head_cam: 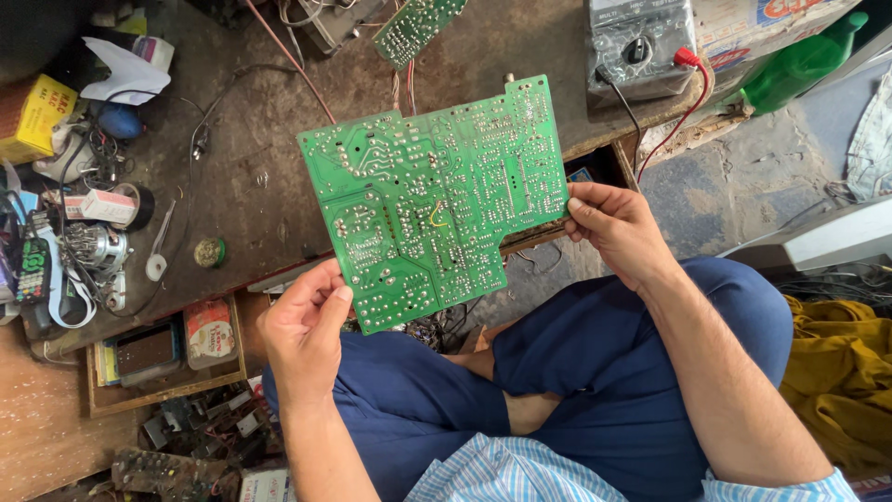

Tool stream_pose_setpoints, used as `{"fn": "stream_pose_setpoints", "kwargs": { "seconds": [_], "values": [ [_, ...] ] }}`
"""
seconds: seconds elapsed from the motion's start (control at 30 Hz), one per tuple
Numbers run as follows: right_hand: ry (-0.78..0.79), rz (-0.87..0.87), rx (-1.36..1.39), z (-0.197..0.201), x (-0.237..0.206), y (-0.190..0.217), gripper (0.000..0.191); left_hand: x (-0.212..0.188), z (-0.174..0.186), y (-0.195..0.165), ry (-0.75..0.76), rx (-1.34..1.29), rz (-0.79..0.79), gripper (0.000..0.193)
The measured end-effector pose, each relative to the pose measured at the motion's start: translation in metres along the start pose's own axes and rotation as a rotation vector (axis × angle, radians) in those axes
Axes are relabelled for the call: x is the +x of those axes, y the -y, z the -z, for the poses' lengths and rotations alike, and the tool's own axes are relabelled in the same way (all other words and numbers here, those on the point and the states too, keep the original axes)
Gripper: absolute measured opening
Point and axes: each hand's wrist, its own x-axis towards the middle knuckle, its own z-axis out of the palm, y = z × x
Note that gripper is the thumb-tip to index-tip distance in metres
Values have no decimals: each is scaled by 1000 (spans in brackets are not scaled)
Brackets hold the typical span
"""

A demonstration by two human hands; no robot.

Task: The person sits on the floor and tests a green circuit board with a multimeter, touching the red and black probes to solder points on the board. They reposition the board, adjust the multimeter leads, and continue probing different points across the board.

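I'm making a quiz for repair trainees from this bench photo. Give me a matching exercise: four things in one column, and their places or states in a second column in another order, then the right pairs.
Things
1. large green circuit board
2. green plastic bottle
3. yellow box
4. analog meter

Places or states
A. far left of the bench
B. lying on its side at top right
C. held up between the left hand and right hand, solder side toward the camera
D. top of the bench, red lead plugged in

Pairs: 1-C, 2-B, 3-A, 4-D

Dusty workbench (242, 195) with meter (639, 46), tape roll (210, 252), wires (200, 139)
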Motion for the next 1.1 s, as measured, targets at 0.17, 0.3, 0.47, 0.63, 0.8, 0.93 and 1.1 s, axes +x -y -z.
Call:
{"fn": "stream_pose_setpoints", "kwargs": {
  "seconds": [0.17,0.3,0.47,0.63,0.8,0.93,1.1],
  "values": [
    [7,9,-37,1,2,-1,25,0,0,0,6,-24,-1,27],
    [-12,-7,-81,0,4,-3,25,-2,0,0,5,-12,-19,28],
    [-39,-18,-152,-3,4,-3,25,-2,0,-2,2,11,-33,29],
    [-87,-52,-144,-6,3,0,23,-2,-1,-4,3,36,-41,29],
    [-92,-4,-192,-12,3,4,21,-2,-1,-3,0,39,-50,29],
    [-108,8,-239,-16,2,7,21,-3,-1,-4,2,38,-66,30],
    [-121,4,-250,-19,1,10,20,-6,0,-6,7,26,-82,31]
  ]
}}
